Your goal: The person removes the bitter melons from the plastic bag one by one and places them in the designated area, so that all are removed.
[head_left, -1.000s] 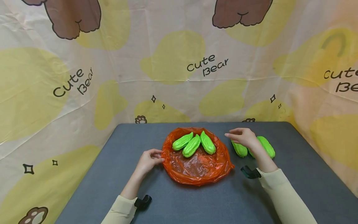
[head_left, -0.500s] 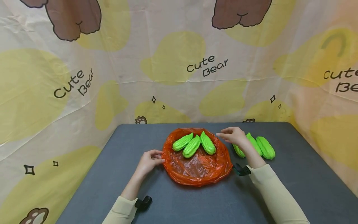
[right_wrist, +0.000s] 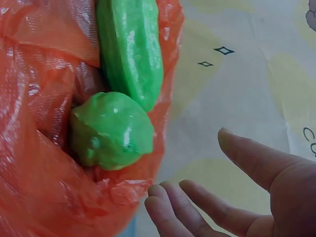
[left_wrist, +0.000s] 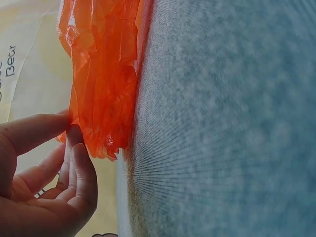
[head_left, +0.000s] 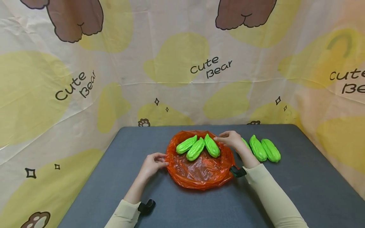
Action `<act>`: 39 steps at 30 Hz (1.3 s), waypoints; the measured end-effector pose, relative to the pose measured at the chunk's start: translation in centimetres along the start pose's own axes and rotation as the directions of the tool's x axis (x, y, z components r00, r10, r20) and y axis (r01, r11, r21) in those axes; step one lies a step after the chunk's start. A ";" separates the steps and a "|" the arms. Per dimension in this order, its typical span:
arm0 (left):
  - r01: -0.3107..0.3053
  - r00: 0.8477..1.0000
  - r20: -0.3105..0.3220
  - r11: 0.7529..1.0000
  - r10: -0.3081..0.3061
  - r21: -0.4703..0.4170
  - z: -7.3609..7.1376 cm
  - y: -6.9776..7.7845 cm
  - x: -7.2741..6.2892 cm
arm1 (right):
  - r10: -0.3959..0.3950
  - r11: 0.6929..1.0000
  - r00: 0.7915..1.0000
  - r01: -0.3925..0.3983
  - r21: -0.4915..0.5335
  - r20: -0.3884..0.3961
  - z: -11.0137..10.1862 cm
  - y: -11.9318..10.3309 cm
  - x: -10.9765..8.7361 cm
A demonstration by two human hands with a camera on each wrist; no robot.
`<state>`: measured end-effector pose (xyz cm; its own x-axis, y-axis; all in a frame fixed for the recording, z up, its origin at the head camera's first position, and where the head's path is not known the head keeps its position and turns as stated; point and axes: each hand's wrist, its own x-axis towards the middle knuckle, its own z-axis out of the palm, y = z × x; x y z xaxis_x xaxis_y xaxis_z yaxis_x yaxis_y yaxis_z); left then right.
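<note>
A round, open orange plastic bag (head_left: 189, 174) lies spread on the table, with three bright green, ridged gourds inside: a left one (head_left: 186, 145), a middle one (head_left: 195, 149) and a right one (head_left: 212, 146). My left hand (head_left: 152, 164) pinches the bag's left rim between thumb and fingertips; the left wrist view shows the pinched film (left_wrist: 101, 84). Over the bag's upper right rim is my right hand (head_left: 233, 141), close to the right gourd. In the right wrist view its fingers (right_wrist: 212, 202) are apart and hold nothing, beside a gourd's end (right_wrist: 112, 131).
To the right of the bag, more green gourds lie on the grey table (head_left: 182, 212): one at the far right (head_left: 271, 150), one beside it (head_left: 258, 148), and one partly hidden behind my right hand. A printed cloth (head_left: 176, 69) hangs behind the table.
My right hand has moved left, from above the gourds on the right to the bag's right rim. The left hand stays at the bag. The gourds have not visibly moved.
</note>
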<state>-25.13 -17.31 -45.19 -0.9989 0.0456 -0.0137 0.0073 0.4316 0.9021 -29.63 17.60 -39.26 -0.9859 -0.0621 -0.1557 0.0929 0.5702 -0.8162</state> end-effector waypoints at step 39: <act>-0.014 1.000 0.006 1.000 0.014 -0.005 -0.1 0.0 0.0 | 0.113 0.992 0.992 -0.115 0.050 0.057 3.0 2.6 1.7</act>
<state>-25.16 -17.39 -45.19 -0.9984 0.0569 -0.0033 0.0213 0.4260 0.9045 -30.64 16.53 -43.27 -0.9595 -0.0443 -0.2781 0.2130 0.5321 -0.8195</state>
